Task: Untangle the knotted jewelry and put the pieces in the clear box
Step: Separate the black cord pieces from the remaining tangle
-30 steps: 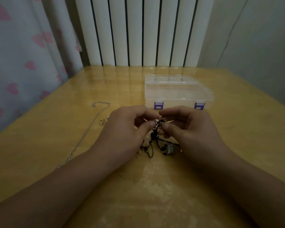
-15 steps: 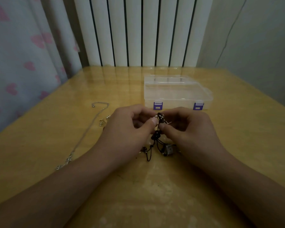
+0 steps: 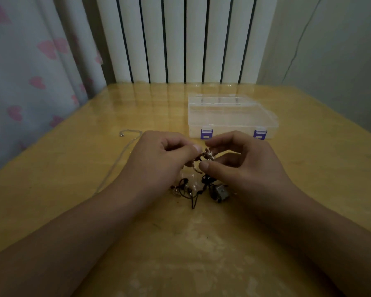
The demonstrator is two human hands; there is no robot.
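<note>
Wood table point(image 3: 94, 211): yellow glossy top, head view only, dim light.
Left hand point(image 3: 159, 161): fingers curled, thumb and forefinger pinching the top of the knotted jewelry point(image 3: 201, 181); raised just above the table.
Right hand point(image 3: 244, 166): thumb and curled fingers pinching the same tangle from the other side, just beside the left fingertips.
Knotted jewelry: small metallic links held between both hands, black cord loops and a pale square piece hanging down onto the table under the hands.
Clear box point(image 3: 231, 116): lid closed, two purple latches facing the person, sits on the table just beyond the hands, apart from the tangle.
Silver chain point(image 3: 120, 159): loose, thin, lies on the table left of the left hand, partly hidden by the left wrist.
Background: white radiator point(image 3: 180, 39) behind the table, curtain point(image 3: 30, 71) with pink hearts at left.
</note>
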